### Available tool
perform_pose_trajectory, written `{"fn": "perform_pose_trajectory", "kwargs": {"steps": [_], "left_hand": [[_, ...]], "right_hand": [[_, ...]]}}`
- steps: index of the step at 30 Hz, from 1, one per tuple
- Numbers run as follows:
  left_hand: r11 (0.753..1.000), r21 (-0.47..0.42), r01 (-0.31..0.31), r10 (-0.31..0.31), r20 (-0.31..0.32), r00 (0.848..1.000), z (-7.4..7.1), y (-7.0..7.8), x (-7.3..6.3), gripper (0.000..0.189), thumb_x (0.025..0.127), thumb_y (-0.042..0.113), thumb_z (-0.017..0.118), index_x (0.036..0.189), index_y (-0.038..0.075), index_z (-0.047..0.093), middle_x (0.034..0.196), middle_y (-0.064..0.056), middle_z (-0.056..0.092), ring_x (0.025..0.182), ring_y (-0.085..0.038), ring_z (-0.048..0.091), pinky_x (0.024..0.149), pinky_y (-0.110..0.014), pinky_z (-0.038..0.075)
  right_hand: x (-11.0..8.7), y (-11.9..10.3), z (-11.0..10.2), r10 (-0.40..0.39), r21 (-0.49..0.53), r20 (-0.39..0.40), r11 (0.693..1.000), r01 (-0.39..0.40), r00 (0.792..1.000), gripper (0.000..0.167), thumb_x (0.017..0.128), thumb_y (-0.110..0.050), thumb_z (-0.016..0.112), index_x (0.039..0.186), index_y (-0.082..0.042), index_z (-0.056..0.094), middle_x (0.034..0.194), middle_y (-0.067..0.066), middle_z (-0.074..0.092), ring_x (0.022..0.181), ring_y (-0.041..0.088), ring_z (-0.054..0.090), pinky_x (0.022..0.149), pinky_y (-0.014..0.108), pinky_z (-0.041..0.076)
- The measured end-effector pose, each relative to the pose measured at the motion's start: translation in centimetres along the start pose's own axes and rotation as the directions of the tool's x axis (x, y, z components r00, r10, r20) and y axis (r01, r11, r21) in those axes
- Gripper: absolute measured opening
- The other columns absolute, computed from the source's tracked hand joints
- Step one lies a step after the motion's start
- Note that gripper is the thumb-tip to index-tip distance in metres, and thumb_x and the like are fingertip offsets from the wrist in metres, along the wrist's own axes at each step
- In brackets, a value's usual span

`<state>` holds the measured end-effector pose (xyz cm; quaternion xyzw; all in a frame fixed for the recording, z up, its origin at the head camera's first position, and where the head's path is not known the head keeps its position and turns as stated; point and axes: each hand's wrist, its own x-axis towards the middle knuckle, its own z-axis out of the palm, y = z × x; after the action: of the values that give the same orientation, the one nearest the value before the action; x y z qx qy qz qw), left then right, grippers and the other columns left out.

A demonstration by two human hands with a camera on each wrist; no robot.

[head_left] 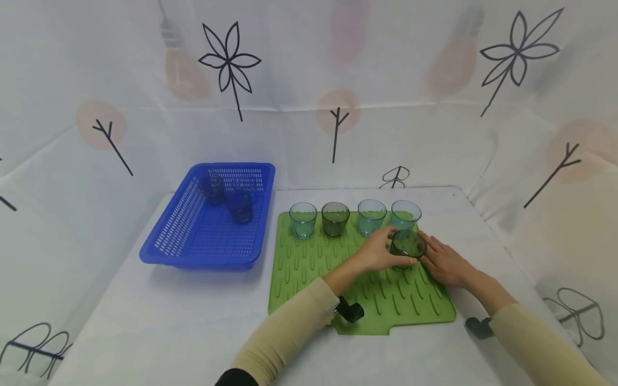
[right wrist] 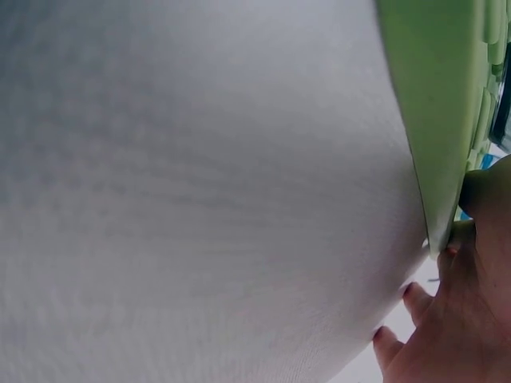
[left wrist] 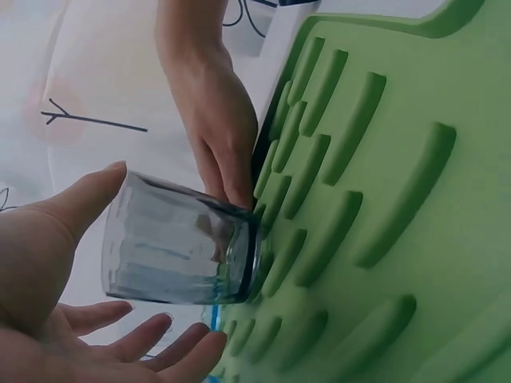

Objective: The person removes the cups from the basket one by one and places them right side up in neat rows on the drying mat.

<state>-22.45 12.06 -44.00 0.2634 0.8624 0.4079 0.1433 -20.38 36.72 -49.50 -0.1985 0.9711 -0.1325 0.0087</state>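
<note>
At the left, a blue basket (head_left: 207, 262) stands on the white table (head_left: 193, 327). In it I can make out two dark glasses (head_left: 240, 208), dim in the shade; whether more are there, I cannot tell. In front of the basket is a wide bare part of table, and a bare strip runs between it and the green mat (head_left: 289, 268).

Along the far edge of the mat come, in a row, a light blue glass (head_left: 303, 222), a smoky glass (head_left: 335, 221) and two more bluish glasses (head_left: 371, 219); the last is partly covered by the held one. The left sleeve (head_left: 285, 327) hides a piece of the mat's near edge.

The left hand (head_left: 379, 251) has its thumb and index finger around the dark green glass (head_left: 407, 244), near the rim, over the right part of the mat. The left wrist view shows its other fingers spread apart, and the base close to the ridges; I cannot tell if it touches.

The right hand (head_left: 446, 265) lies with fingers extended at the mat's right edge, next to this glass. The right wrist view shows what the head view hides: fingertips (right wrist: 387, 341) down by the mat's rim. To the right, some table remains free; the right sleeve (head_left: 536, 343) is cut off below.
</note>
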Motion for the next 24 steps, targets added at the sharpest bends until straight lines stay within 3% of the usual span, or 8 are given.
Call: {"fn": "perform_pose_trajectory", "kwargs": {"steps": [7,14,20,24], "left_hand": [[1.0,0.028,0.005,-0.005,0.0,1.0,-1.9,0.1,-1.4,0.087,0.09,0.048,0.077,0.158,0.012,0.036,0.154,-0.009,0.046,0.139,-0.021,0.047,0.106,-0.037,0.049],[0.997,0.058,-0.045,0.045,-0.005,0.999,-4.1,0.6,-3.0,0.087,0.09,0.048,0.077,0.159,0.013,0.035,0.153,-0.009,0.046,0.137,-0.021,0.049,0.107,-0.036,0.048],[0.989,0.124,-0.085,0.086,-0.006,0.996,-6.4,1.3,-5.2,0.085,0.091,0.048,0.076,0.159,0.017,0.036,0.157,-0.008,0.042,0.14,-0.023,0.046,0.111,-0.04,0.046],[0.979,0.182,-0.094,0.103,-0.041,0.994,-8.4,1.2,-6.9,0.082,0.091,0.048,0.076,0.158,0.018,0.039,0.159,-0.008,0.041,0.145,-0.026,0.042,0.114,-0.046,0.043]], "right_hand": [[0.3,0.7,0.5,-0.017,-0.017,0.007,1.0,0.017,1.0,0.059,0.112,-0.025,0.032,0.146,0.024,0.032,0.16,0.034,0.024,0.14,0.063,0.026,0.11,0.073,0.028],[0.0,-0.2,-0.2,-0.027,0.001,-0.038,1.0,0.027,0.999,0.054,0.108,-0.017,0.044,0.143,0.023,0.037,0.156,0.035,0.03,0.136,0.064,0.033,0.105,0.073,0.033],[0.2,-0.2,-0.3,-0.022,-0.011,-0.021,1.0,0.022,1.0,0.054,0.107,-0.014,0.045,0.147,0.021,0.034,0.158,0.034,0.028,0.136,0.063,0.032,0.107,0.072,0.033],[0.2,0.2,0.1,-0.04,-0.017,-0.029,0.999,0.039,0.999,0.055,0.108,-0.017,0.044,0.147,0.02,0.034,0.158,0.034,0.029,0.135,0.064,0.034,0.106,0.072,0.034]]}}
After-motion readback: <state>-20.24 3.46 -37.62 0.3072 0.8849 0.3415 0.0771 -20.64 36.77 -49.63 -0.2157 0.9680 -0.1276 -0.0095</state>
